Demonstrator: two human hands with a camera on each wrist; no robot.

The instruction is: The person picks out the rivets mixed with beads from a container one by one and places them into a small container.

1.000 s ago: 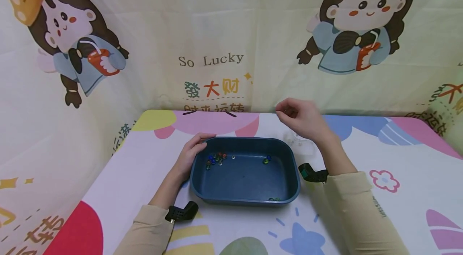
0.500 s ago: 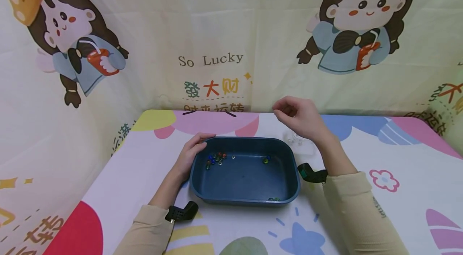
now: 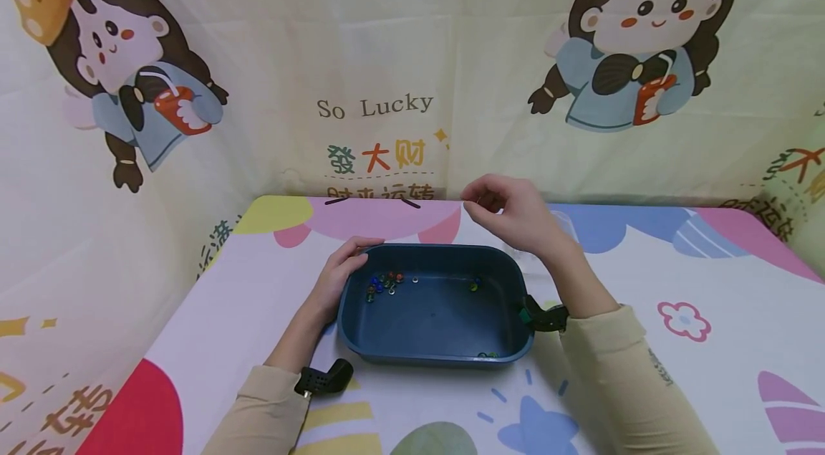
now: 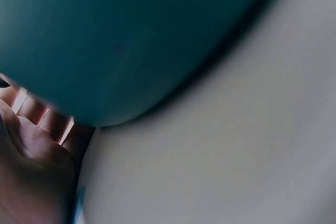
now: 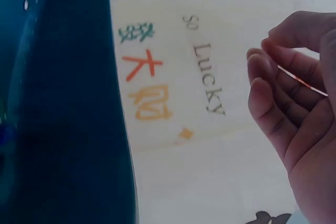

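Observation:
A dark blue rectangular plastic tub (image 3: pixel 433 326) stands on the table. At its back left corner my left hand (image 3: pixel 331 279) holds the rim, the thumb over the edge and the fingers along the outside. In the left wrist view, the tub's wall (image 4: pixel 115 40) partly covers those fingers. Small colourful glass marbles (image 3: pixel 380 284) cluster at the tub's back left; a few more marbles (image 3: pixel 475 284) lie at the right. My right hand (image 3: pixel 509 211) is raised beyond the back right rim. In the right wrist view, its thumb and fingertips curl together, with nothing visible between them.
A clear plastic container (image 3: pixel 530 261) sits on the table behind the tub's right end, mostly hidden by my right forearm. A patterned cloth (image 3: pixel 715 319) covers the table. A printed curtain (image 3: pixel 387 46) hangs right behind its back edge.
My right hand has moved left, away from over the clear container, and now stands nearer the tub's back rim. My left hand and the tub stay in place.

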